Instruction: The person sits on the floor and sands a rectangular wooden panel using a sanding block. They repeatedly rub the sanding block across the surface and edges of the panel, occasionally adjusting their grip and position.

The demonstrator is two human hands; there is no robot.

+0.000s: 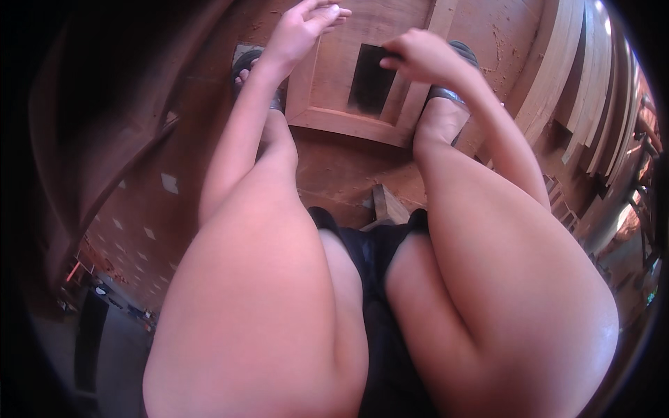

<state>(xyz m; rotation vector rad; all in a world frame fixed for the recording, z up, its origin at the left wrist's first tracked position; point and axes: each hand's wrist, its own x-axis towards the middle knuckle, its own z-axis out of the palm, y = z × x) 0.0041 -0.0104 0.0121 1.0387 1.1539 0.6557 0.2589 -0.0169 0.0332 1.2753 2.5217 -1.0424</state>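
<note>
A framed wooden panel lies on the floor between my feet. Over its face is a dark rectangular sheet that looks like sandpaper. My right hand is closed, with the sheet's right edge between thumb and fingers. Whether the sheet rests flat on the panel or hangs just above it, I cannot tell. My left hand is raised over the panel's left side, fingers stretched out to the right, and nothing shows in it. Its fingertips are close to the top edge of the view.
Long wooden boards are stacked along the right. My sandalled feet flank the panel, the left sandal at its left side. A small wood block lies between my legs. Wood shavings are scattered on the reddish floor.
</note>
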